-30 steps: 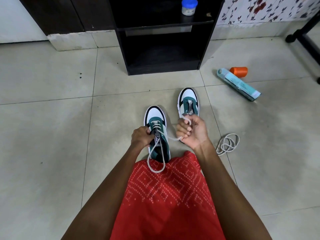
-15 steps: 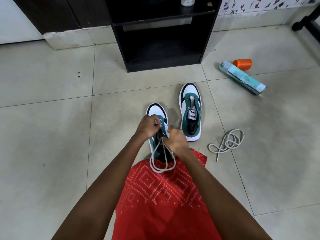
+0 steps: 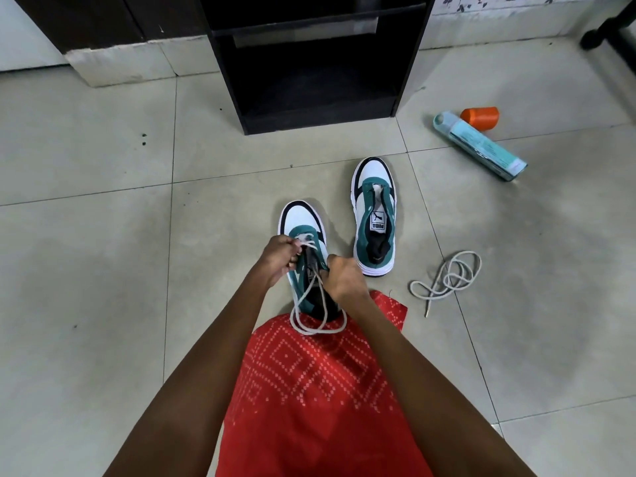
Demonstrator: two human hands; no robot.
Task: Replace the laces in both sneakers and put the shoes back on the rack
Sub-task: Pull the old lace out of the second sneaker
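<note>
On the tiled floor, just ahead of the person's red garment, the near sneaker is standing with its toe pointing away, and both hands are working at its throat. The left hand is pinching the white lace beside the left-side eyelets, fingertips pressed together on the strand. The right hand is curling closed at the right edge of the tongue, where the hanging strands are running up into it. The knuckles are hiding the exact hold. Two long loops of the lace are trailing back over the heel onto the garment.

Judging by this, the person is threading the first shoe. To do it well, the left hand should be holding the crossing flat while the right is drawing slack through evenly, so that both ends are coming out level and no twist is getting trapped under the tongue. Those trailing loops could be snagging on the heel.

Just to the right, touching nothing, the second sneaker is lying unlaced. A loose lace is coiling on the tiles near its heel, apart from both hands. Beyond the shoes, the black rack is waiting, well out of the hands' present reach.
</note>
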